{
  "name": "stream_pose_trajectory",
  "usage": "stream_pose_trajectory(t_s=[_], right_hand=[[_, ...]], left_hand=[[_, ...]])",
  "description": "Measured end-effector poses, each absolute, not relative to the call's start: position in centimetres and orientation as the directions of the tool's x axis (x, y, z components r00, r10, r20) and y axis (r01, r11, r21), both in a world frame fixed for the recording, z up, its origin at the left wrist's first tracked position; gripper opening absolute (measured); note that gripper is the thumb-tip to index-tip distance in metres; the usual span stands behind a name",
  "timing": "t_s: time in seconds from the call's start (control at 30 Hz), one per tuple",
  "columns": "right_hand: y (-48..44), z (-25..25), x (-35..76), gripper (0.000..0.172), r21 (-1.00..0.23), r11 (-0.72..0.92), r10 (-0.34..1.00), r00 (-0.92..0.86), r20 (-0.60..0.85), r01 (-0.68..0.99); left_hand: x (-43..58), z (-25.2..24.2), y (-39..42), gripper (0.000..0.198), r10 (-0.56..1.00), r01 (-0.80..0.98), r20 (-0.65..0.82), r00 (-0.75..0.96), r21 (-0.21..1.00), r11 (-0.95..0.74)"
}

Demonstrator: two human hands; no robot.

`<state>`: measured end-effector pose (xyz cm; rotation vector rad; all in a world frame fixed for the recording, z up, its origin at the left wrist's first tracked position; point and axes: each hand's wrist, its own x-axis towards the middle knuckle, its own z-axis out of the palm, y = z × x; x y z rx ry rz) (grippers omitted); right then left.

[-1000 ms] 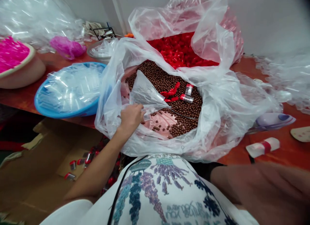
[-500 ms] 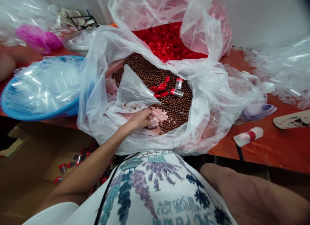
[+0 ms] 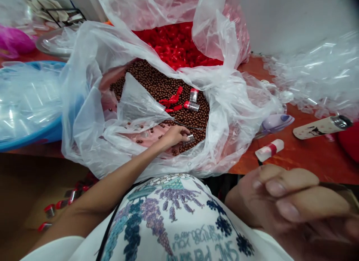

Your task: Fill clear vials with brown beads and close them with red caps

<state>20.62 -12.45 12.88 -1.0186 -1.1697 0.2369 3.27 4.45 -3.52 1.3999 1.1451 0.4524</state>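
Observation:
Low in a plastic-lined container of small round brown balls (image 3: 157,79), my left hand (image 3: 175,136) closes its fingers on a small clear plastic vial (image 3: 190,138). The vial lies tilted close to the balls. Just beyond it sit two red-capped vials (image 3: 192,105) and several loose red pieces (image 3: 172,100). A cone of clear plastic sheet (image 3: 137,100) rests on the balls left of these. My right hand (image 3: 297,201) is raised close to the camera at the lower right, fingers curled, with nothing visible in them.
A translucent plastic bag (image 3: 81,66) drapes the container's edge. Behind it is a bag of red pieces (image 3: 174,43). A blue basin (image 3: 36,139) holds clear plastic pieces. On the right lie a bottle (image 3: 314,130), a white roll with a red band (image 3: 269,150) and clear plastic pieces (image 3: 314,77).
My left hand has moved right across the container with the vial. My right hand has risen into clear view at the lower right. The whole view has shifted to the right.

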Motion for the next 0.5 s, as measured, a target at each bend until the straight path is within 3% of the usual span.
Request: stream_pose_trajectory(t_s=[0.07,0.17,0.33,0.5], right_hand=[[-10.1,11.6,20.7,0.019,-0.511,0.786,0.383,0.374,0.844,0.349],[-8.0,9.8,21.3,0.024,-0.490,0.792,0.351,0.386,0.853,0.364],[-6.3,7.8,21.4,0.021,-0.591,0.764,0.424,0.489,0.762,0.258],[-3.6,6.1,20.4,0.020,-0.874,0.465,0.714,0.525,0.463,0.137]], left_hand=[[4.0,-3.8,4.5,0.030,0.838,0.323,-0.334,0.432,0.924,0.202],[4.5,-4.3,4.4,0.037,0.834,0.218,-0.355,0.422,0.933,0.287],[3.9,-5.0,3.9,0.044,0.782,-0.027,-0.417,0.464,0.875,0.482],[2.9,-4.5,3.9,0.046,0.767,-0.165,-0.387,0.512,0.832,0.530]])
